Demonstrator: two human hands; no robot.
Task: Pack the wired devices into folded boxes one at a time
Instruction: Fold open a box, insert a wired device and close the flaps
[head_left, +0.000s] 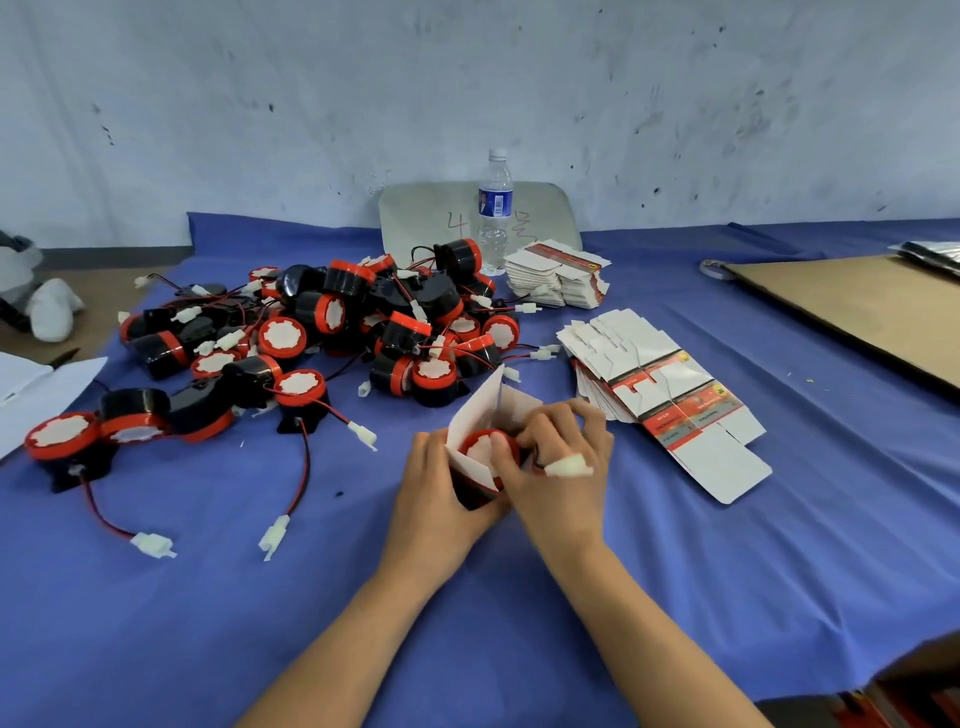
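Note:
A small white folded box (475, 410) stands open at the table's middle, its flaps up. Inside it sits a black-and-red wired device (480, 452) with a white face. My left hand (436, 493) grips the box from the left and below. From the right, my right hand (558, 467) presses its fingers onto the device and holds the white connector (569, 467) of its wire. A heap of several more wired devices (332, 327) lies behind and to the left. Flat unfolded boxes (670, 395) are stacked to the right.
A second stack of flat boxes (558, 275) sits behind, beside a water bottle (494, 213) and a grey board (415, 218) against the wall. A brown cardboard sheet (852, 306) lies far right. White paper (36, 389) covers the left edge. Loose connectors (272, 535) trail over the blue cloth (208, 597).

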